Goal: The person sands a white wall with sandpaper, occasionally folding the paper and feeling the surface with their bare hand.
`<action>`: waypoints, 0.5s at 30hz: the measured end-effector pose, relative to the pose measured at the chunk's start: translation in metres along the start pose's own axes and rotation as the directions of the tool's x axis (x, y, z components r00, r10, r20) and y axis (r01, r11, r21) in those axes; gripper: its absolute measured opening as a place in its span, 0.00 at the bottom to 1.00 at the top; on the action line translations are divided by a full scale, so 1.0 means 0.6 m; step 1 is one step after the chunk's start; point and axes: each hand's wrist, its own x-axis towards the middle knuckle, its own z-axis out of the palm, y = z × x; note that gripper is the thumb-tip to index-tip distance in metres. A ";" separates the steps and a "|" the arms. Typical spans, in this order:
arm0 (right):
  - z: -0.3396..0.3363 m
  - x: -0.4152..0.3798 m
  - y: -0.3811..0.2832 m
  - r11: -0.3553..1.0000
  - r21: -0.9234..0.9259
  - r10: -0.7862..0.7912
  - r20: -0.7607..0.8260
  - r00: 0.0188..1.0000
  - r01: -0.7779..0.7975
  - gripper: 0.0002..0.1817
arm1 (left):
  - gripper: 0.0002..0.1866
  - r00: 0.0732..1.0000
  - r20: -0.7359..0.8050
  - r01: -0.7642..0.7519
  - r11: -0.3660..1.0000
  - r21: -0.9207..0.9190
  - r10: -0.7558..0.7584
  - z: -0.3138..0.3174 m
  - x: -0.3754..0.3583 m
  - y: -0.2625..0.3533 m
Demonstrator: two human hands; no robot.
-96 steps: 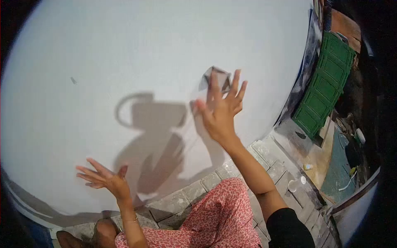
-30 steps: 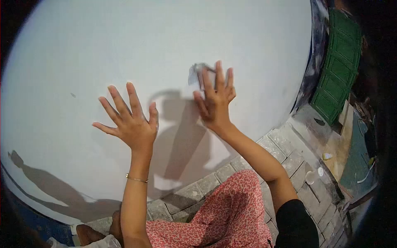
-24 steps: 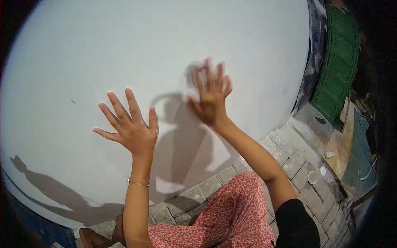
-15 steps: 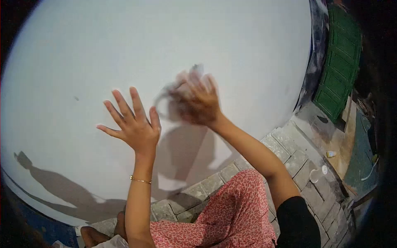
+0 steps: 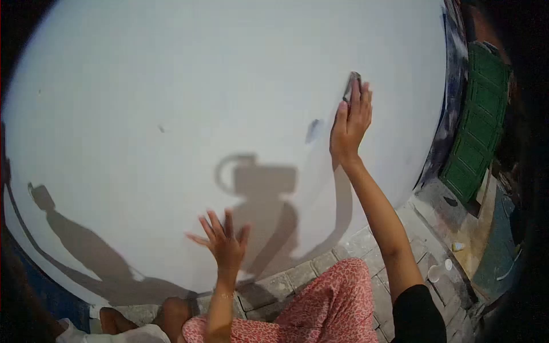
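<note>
My right hand [image 5: 353,123] is up on the right side of the white wall [image 5: 171,68], its fingers straight and close together. Under its fingertips a small flat grey piece [image 5: 355,76] is pressed to the wall; most of it is hidden by the fingers, and I cannot tell what it is. My left hand [image 5: 226,240] is low in front of the wall, fingers spread wide with nothing in them. A grey-blue smudge [image 5: 313,130] marks the wall left of my right hand.
Shadows of people fall across the wall. Paving bricks [image 5: 274,291] run along its foot. Another person's bare legs [image 5: 171,313] are at lower left. On the right are a green ridged panel [image 5: 477,123], a clear plastic cup [image 5: 437,273] and a small yellow-white item [image 5: 457,246].
My right hand has moved up and right along the wall with the grey piece. The left hand has dropped lower and slightly right, still spread. The view has shifted a little.
</note>
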 end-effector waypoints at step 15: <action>0.078 -0.011 -0.186 0.788 -0.040 -0.583 0.269 0.766 0.614 0.34 | 0.68 0.944 0.196 0.306 0.928 -0.212 -0.267 -0.033 -0.006 -0.046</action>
